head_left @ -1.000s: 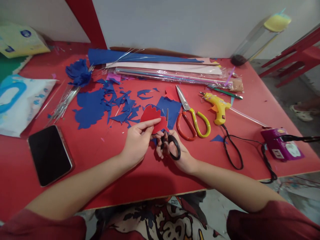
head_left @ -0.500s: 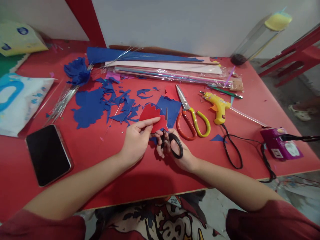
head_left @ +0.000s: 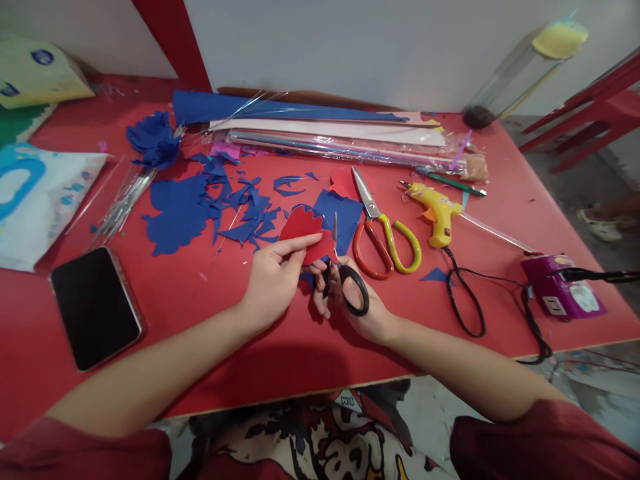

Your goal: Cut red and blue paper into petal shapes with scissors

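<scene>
A red foam sheet piece (head_left: 299,225) with a scalloped edge is pinched between the thumb and fingers of my left hand (head_left: 277,273). My right hand (head_left: 367,310) grips black-handled scissors (head_left: 354,291), fingers through the loops. Their blades stand at the right edge of the red piece, one blade tip showing above it. Beyond my hands lies a blue foam sheet (head_left: 345,217), partly hidden. Blue offcuts (head_left: 250,213) and a large blue scalloped piece (head_left: 177,217) lie to the left of my hands.
Large scissors (head_left: 387,247) with red and yellow handles lie right of my hands. Further right are a yellow glue gun (head_left: 435,212) with its cord and a purple box (head_left: 563,287). A phone (head_left: 97,308) lies left; blue flowers (head_left: 155,141) and wrapped sticks (head_left: 340,148) lie behind.
The scissors in my right hand have shifted and turned slightly at the edge of the red piece. My left hand keeps its hold with hardly any movement.
</scene>
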`<state>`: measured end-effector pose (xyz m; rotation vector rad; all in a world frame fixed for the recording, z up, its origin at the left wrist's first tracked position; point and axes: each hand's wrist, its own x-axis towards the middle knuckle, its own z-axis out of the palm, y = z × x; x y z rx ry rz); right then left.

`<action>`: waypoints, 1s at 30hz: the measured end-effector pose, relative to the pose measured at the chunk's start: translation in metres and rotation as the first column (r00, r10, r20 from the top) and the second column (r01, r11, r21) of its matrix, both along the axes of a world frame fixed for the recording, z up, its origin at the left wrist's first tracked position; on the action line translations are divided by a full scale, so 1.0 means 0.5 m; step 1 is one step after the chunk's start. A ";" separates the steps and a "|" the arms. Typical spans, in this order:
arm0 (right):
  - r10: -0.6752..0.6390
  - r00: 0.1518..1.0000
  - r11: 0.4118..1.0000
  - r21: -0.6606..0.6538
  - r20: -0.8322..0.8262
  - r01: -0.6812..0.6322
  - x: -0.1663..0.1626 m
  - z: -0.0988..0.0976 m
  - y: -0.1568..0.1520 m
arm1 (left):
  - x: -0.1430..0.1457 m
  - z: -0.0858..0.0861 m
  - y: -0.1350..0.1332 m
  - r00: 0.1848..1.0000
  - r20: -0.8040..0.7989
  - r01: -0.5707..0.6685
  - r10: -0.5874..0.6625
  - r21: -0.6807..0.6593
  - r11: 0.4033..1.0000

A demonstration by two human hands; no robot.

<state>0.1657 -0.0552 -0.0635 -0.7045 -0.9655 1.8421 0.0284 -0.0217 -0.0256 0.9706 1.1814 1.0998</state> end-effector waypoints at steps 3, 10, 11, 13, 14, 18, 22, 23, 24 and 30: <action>0.004 1.000 1.000 0.000 0.003 -0.004 0.001 -0.003 -0.001 | 0.000 -0.001 0.001 1.000 -0.024 0.009 -0.008 0.017 1.000; -0.012 0.999 0.999 0.035 0.029 0.011 -0.001 0.002 0.001 | -0.002 -0.004 0.004 0.997 -0.081 -0.003 0.006 0.042 0.999; -0.010 1.000 0.999 0.040 0.030 0.009 -0.001 0.002 0.002 | -0.002 -0.003 0.005 0.996 -0.088 -0.006 0.010 0.048 0.999; -0.007 1.000 0.999 0.046 0.029 0.005 -0.001 0.003 0.002 | -0.001 0.001 0.005 0.995 -0.102 -0.011 0.017 0.054 0.998; -0.006 0.999 0.999 0.044 0.033 0.005 -0.001 0.003 0.003 | 0.000 0.003 0.005 0.994 -0.108 -0.016 0.022 0.055 0.998; -0.015 0.998 1.000 0.019 0.064 0.014 -0.003 0.008 0.003 | 0.001 0.008 0.004 0.992 -0.119 -0.025 0.032 0.060 0.998; -0.038 0.996 0.999 0.015 0.080 0.037 -0.005 0.014 0.003 | -0.001 0.003 0.004 0.996 -0.086 -0.019 0.024 0.059 0.998; -0.041 0.996 0.999 0.010 0.082 0.040 -0.005 0.015 0.003 | -0.001 0.001 0.005 0.997 -0.079 -0.020 0.024 0.059 0.998; -0.042 0.996 0.999 0.003 0.083 0.042 -0.005 0.015 0.003 | -0.002 0.000 0.005 0.997 -0.076 -0.021 0.026 0.059 0.998; -0.033 0.996 0.999 -0.016 0.077 0.035 -0.002 0.012 0.006 | -0.008 0.000 0.014 0.997 -0.080 0.012 -0.008 0.059 0.998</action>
